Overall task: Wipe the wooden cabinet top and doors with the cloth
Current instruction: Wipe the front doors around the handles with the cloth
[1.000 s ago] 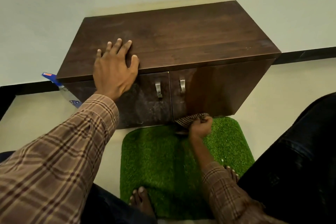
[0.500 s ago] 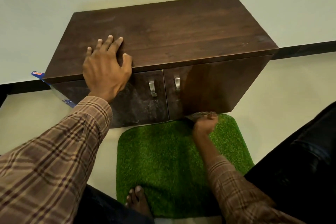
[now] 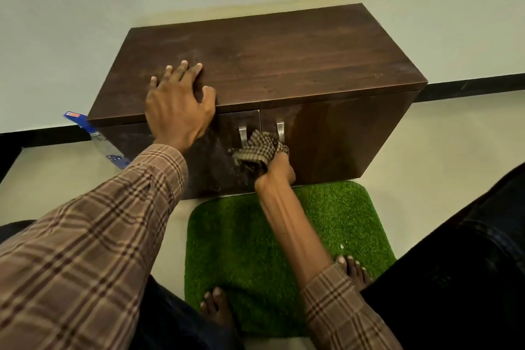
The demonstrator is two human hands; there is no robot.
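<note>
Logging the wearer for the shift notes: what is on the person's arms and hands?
Both arms wear a brown plaid shirt with tan and dark stripes. The left sleeve reaches the wrist; the right sleeve is pushed up, leaving the forearm bare. The left hand and right hand are bare: no gloves, rings or watch visible.

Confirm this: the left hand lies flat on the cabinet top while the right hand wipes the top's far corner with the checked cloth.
Not quite. The left hand does lie flat on the cabinet top, but the head view shows the right hand holding the checked cloth against the doors, by the two metal handles, not the far corner.
</note>
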